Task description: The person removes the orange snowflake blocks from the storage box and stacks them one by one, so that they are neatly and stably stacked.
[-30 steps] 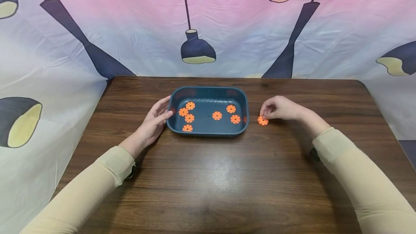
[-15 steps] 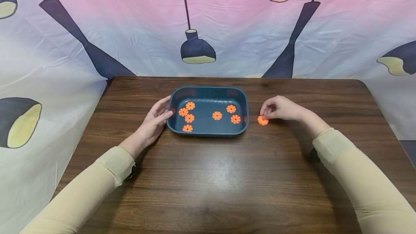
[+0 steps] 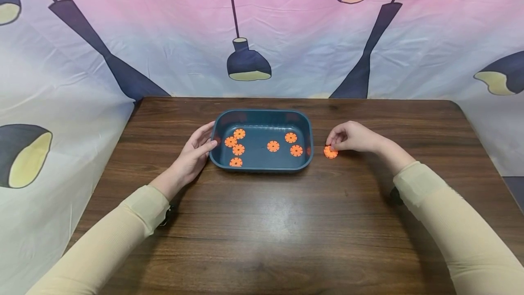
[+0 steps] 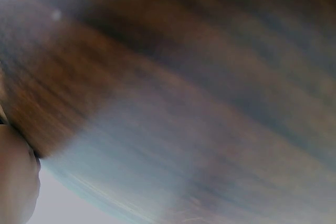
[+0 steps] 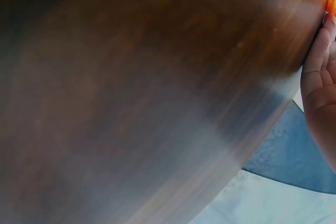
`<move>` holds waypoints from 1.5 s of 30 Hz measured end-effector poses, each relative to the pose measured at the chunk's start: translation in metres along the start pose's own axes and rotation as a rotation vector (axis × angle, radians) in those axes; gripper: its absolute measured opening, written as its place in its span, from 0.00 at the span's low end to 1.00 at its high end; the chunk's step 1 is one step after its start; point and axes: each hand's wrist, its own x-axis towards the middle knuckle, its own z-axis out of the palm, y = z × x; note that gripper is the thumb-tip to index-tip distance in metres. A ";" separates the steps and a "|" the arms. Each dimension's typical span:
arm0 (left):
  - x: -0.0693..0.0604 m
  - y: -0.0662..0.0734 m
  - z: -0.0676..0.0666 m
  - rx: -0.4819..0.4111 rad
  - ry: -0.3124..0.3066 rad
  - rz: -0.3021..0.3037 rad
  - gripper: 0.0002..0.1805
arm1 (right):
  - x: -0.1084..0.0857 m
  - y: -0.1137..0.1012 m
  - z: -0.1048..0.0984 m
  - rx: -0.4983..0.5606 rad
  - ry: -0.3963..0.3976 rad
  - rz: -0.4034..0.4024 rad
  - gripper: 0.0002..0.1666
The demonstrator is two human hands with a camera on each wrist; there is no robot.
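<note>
A dark blue rectangular tub [image 3: 262, 167] with rounded corners stands on the table in the head view. Several orange notched discs, flower-like with a small hole in the middle, lie flat inside it, among them one disc [image 3: 273, 146] near the centre. My left hand [image 3: 195, 153] grips the tub's left wall, its thumb over the rim and its fingers along the outside. To the right of the tub, my right hand [image 3: 353, 136] pinches another orange notched disc [image 3: 330, 152] at the tabletop. Only part of that hand [image 5: 320, 87] and a bit of orange [image 5: 332, 1] show in the right wrist view.
The dark wooden table [image 3: 266, 240] ends at the back against a hanging cloth [image 3: 196, 35] printed with lamps. In the left wrist view there is mostly blurred wood [image 4: 79, 77], with part of a hand [image 4: 18, 177] at the lower left edge.
</note>
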 end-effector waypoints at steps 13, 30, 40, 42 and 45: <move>-0.001 0.000 0.000 0.007 -0.003 0.008 0.30 | -0.001 -0.002 0.001 -0.021 -0.001 0.000 0.05; 0.000 0.000 0.000 0.015 0.008 -0.013 0.31 | 0.010 -0.035 -0.018 -0.065 0.098 -0.057 0.05; 0.000 0.002 0.000 0.012 0.007 -0.013 0.31 | 0.029 -0.060 -0.016 0.009 0.148 -0.143 0.05; 0.000 0.002 0.000 0.011 0.008 -0.014 0.31 | 0.033 -0.064 -0.012 0.023 0.150 -0.147 0.06; 0.000 0.002 0.000 0.012 0.010 -0.017 0.31 | 0.038 -0.071 -0.006 0.039 0.143 -0.154 0.06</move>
